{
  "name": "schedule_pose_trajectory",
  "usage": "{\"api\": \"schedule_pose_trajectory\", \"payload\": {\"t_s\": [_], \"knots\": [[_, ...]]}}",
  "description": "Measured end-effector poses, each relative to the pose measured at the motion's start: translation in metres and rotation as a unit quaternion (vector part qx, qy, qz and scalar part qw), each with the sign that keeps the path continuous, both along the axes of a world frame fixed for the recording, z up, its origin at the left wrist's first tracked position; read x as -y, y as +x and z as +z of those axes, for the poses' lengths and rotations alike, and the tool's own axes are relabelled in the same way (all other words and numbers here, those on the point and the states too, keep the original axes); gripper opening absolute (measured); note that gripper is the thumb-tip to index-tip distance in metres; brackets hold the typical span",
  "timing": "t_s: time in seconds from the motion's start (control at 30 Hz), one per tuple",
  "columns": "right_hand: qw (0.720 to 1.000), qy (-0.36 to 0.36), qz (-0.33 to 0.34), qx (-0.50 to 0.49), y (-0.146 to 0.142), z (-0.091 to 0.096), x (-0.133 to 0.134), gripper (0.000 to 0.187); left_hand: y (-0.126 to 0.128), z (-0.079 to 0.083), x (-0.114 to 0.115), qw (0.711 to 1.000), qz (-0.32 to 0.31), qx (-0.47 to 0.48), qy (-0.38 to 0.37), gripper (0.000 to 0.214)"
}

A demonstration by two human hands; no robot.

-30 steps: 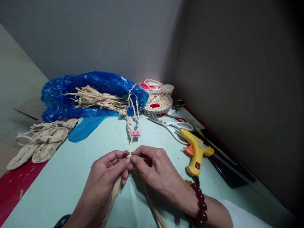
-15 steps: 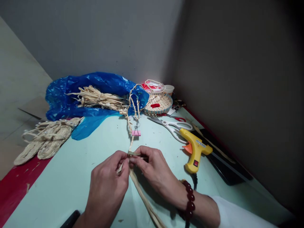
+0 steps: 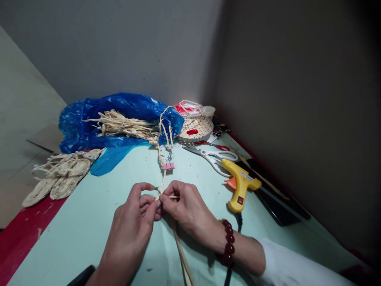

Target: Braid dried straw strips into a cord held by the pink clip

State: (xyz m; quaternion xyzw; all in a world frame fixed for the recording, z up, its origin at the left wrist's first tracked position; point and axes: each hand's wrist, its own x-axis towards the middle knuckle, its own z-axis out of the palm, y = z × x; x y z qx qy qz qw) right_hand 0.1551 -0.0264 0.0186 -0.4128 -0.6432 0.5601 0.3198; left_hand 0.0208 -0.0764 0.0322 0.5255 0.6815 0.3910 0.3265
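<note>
A pale plaited cord [image 3: 158, 155] of dried plant fibre runs from the back toward me, with a pink binder clip [image 3: 168, 166] beside it. At its near end my left hand [image 3: 138, 214] pinches the fibre strands between thumb and lower fingers, its index finger raised and bent over a strand tip. Touching it from the right, my right hand [image 3: 186, 206] pinches the same strands, and a thin strand sticks out across its fingers. Loose fibre strands [image 3: 182, 254] trail from beneath the hands to the front edge of view.
A yellow glue gun [image 3: 242, 184], white-handled scissors [image 3: 212, 159] and a black flat object [image 3: 276, 198] lie right. Behind are a blue plastic bag [image 3: 74, 123] with a fibre bundle [image 3: 125, 125] and a woven basket [image 3: 202, 135]. Woven sandals [image 3: 62, 174] lie left.
My left index finger has lifted and straightened away from the thumb, moving a strand tip at the join. My right hand stays pinched close by. The view has shifted slightly.
</note>
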Motion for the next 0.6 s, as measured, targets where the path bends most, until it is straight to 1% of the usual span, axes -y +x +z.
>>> {"api": "schedule_pose_trajectory", "payload": {"t_s": [0.07,0.13,0.23,0.3,0.33,0.4,0.43,0.47,0.5,0.53,0.6], "knots": [[1.000,0.017,0.001,0.013,0.001,0.001,0.000,0.012,-0.002,0.002,0.000,0.999,-0.012,0.036,-0.032,0.019],[0.998,0.054,-0.005,0.033,0.002,0.001,0.001,0.012,-0.003,0.005,-0.002,0.994,-0.011,0.074,-0.075,0.013],[0.993,0.103,-0.014,0.047,0.003,-0.001,0.003,0.014,-0.001,0.010,-0.004,0.985,0.011,0.123,-0.121,0.018],[0.994,0.103,-0.015,0.038,0.002,-0.003,0.003,0.014,0.002,0.010,-0.004,0.985,0.024,0.119,-0.123,0.020],[0.995,0.093,-0.015,0.026,0.002,-0.004,0.003,0.015,0.003,0.008,-0.003,0.989,0.025,0.091,-0.111,0.020],[0.998,0.064,-0.016,-0.013,0.001,-0.006,0.001,0.013,0.006,0.003,0.001,0.998,0.012,-0.019,-0.054,0.019],[0.998,0.042,-0.015,-0.039,0.001,-0.006,0.000,0.013,0.006,0.001,0.003,0.995,-0.001,-0.095,-0.007,0.018],[0.998,0.014,-0.012,-0.066,0.001,-0.006,-0.001,0.012,0.006,-0.002,0.005,0.983,-0.018,-0.176,0.046,0.017],[0.996,-0.016,-0.007,-0.093,0.001,-0.006,-0.002,0.012,0.006,-0.004,0.008,0.962,-0.035,-0.254,0.098,0.018],[0.992,-0.046,-0.002,-0.117,0.001,-0.005,-0.003,0.012,0.006,-0.005,0.009,0.934,-0.051,-0.323,0.143,0.019],[0.984,-0.094,0.006,-0.151,0.001,-0.004,-0.005,0.012,0.007,-0.007,0.012,0.874,-0.077,-0.438,0.194,0.023]]}}
